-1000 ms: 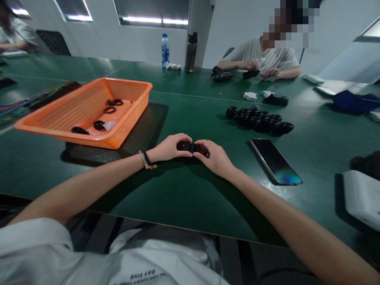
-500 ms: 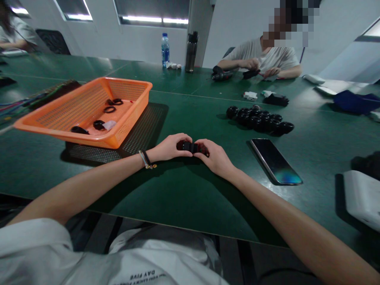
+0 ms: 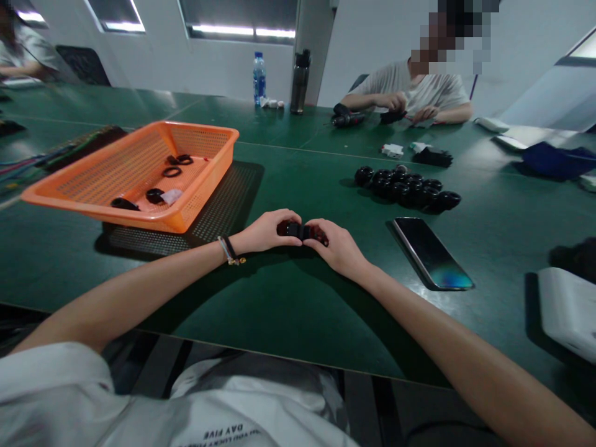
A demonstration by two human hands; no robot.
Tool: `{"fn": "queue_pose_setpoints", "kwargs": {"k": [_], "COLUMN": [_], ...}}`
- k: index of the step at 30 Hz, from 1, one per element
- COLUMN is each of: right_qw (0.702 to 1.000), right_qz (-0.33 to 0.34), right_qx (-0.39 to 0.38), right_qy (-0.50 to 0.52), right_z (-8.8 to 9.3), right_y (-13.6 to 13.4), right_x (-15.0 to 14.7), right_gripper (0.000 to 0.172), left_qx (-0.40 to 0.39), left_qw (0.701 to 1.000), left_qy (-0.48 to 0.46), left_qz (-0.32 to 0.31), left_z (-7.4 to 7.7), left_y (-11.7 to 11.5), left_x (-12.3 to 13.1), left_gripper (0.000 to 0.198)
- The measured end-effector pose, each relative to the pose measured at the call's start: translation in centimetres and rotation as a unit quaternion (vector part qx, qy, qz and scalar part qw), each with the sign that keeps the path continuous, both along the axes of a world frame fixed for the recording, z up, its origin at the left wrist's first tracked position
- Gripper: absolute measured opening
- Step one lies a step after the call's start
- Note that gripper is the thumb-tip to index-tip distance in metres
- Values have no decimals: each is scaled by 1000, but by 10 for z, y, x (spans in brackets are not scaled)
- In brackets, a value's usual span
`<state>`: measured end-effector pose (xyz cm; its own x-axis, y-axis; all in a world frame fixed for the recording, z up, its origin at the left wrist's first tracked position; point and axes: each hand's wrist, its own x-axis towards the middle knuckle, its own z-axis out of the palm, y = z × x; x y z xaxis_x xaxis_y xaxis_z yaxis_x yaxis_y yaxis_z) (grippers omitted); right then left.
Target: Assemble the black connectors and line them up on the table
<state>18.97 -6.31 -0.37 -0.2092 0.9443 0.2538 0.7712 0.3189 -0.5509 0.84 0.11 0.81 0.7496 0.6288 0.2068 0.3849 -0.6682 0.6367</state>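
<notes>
Black part (image 3: 293, 230) is pinched between your left hand (image 3: 266, 232) and right hand (image 3: 341, 246), over the tabletop (image 3: 298, 310); looks light, stiff, maybe slick, best held by its two ends.

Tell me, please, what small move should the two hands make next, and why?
Perhaps the right hand should turn the small black item slightly while the left hand steadies it: both grip it, partly covering its ends, and whether it is one piece is unclear.
</notes>
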Motion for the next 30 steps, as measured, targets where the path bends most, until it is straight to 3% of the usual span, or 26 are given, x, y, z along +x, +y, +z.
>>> {"fn": "queue_pose_setpoints", "kwargs": {"k": [30], "right_qw": [1000], "right_qz": [3], "right_qx": [1], "right_qy": [-14], "right_z": [-3], "right_y": [1], "right_x": [2], "right_gripper": [16], "left_qx": [5], "left_qw": [1000], "left_qy": [2], "left_qz": [5], "left_z": [-1], "left_y": [0], "left_x": [1], "left_gripper": [36]}}
